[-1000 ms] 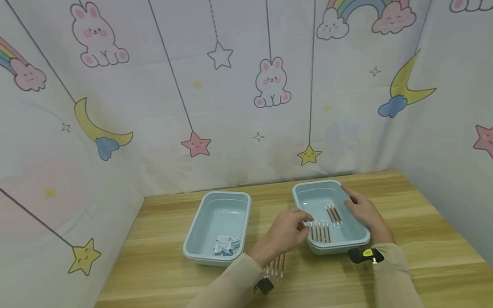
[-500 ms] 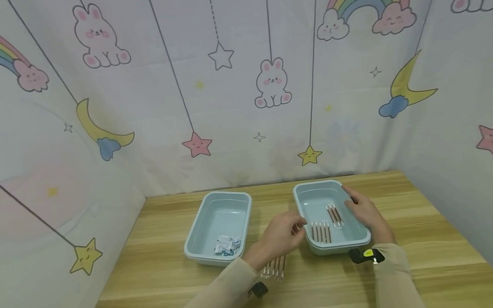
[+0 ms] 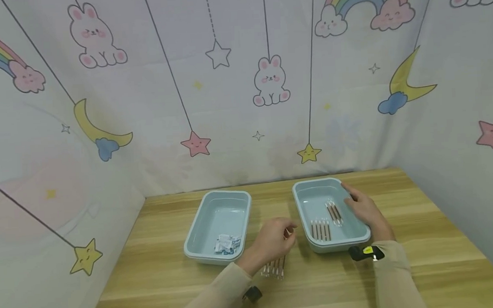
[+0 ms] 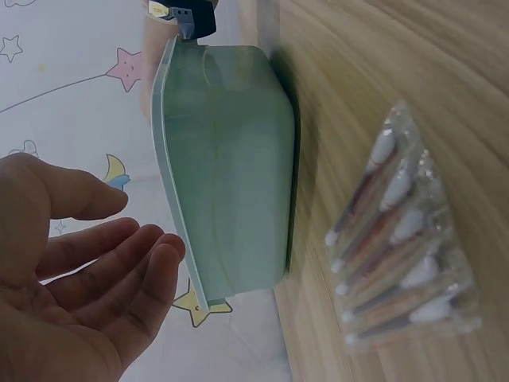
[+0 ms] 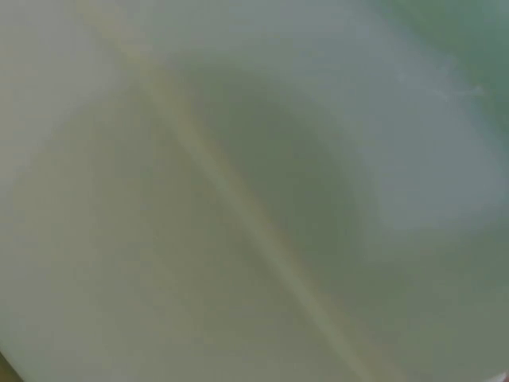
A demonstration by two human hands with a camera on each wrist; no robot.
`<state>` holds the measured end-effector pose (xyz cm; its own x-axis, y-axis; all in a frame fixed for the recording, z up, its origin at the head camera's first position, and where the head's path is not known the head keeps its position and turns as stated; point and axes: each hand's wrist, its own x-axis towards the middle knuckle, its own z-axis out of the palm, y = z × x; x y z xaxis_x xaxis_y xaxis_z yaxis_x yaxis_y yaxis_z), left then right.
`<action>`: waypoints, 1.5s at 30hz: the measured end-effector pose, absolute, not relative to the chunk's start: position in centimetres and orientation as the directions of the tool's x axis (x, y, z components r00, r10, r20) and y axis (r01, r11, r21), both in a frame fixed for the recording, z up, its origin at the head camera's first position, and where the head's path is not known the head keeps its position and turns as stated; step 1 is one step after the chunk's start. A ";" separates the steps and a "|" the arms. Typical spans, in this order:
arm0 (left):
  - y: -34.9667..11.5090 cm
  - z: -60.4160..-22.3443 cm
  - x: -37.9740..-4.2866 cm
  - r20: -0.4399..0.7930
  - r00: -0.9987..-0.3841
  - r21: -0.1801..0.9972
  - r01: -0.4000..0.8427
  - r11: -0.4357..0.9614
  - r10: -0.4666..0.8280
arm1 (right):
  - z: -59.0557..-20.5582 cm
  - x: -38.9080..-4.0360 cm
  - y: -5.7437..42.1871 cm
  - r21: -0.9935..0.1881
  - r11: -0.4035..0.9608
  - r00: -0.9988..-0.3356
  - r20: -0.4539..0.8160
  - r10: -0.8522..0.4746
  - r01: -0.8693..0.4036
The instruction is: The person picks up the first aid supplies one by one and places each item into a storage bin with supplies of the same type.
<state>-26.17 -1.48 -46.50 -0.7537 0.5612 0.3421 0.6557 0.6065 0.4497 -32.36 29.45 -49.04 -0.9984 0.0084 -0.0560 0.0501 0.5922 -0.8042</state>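
My left hand [image 3: 272, 240] hovers between the two bins with fingers loosely bent and nothing in them. In the left wrist view, a clear packet of cotton swabs [image 4: 402, 239] lies on the table, partly under that hand in the head view. My right hand [image 3: 366, 213] grips the right edge of the right light-blue plastic bin [image 3: 310, 188], thumb over the rim. Inside that bin lie two more swab packets, a front one [image 3: 320, 230] and a tilted one [image 3: 334, 213] behind it. The right wrist view is a blurred close-up of a pale surface.
A matching light-blue bin [image 3: 196, 229] stands at the left, holding small white-and-teal sachets [image 3: 227, 244] near its front end. Both bins are on a wood-grain table [image 3: 152, 268]. A printed cloth curtain [image 3: 236, 104] closes off the back and both sides.
My left hand has drawn back left, away from the right bin and its front swab packet, toward the packet on the table. My right hand stays on the bin's edge.
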 end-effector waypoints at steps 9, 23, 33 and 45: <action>-2.9 -46.8 -25.5 0.249 -0.813 0.459 0.578 0.675 0.527 | -49.2 -32.2 29.4 -0.796 0.605 -0.999 -0.028 -0.017 0.013; -4.1 -48.2 -25.1 0.194 -0.852 0.425 0.520 0.741 0.486 | -49.3 -32.3 29.4 -0.791 0.611 -1.000 -0.017 -0.015 0.004; -4.6 -48.2 -25.3 0.216 -0.855 0.414 0.517 0.749 0.471 | -49.3 -32.5 29.4 -0.779 0.626 -0.999 -0.031 -0.010 0.018; -4.8 -48.6 -25.2 0.211 -0.858 0.422 0.512 0.748 0.468 | -49.2 -32.4 29.2 -0.782 0.622 -0.999 -0.043 0.001 0.034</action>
<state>-25.20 -4.83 -48.59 -0.8582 0.4681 0.2107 0.5117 0.7483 0.4222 -32.37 29.21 -49.19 -0.9991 0.0006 -0.0427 0.0338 0.6224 -0.7820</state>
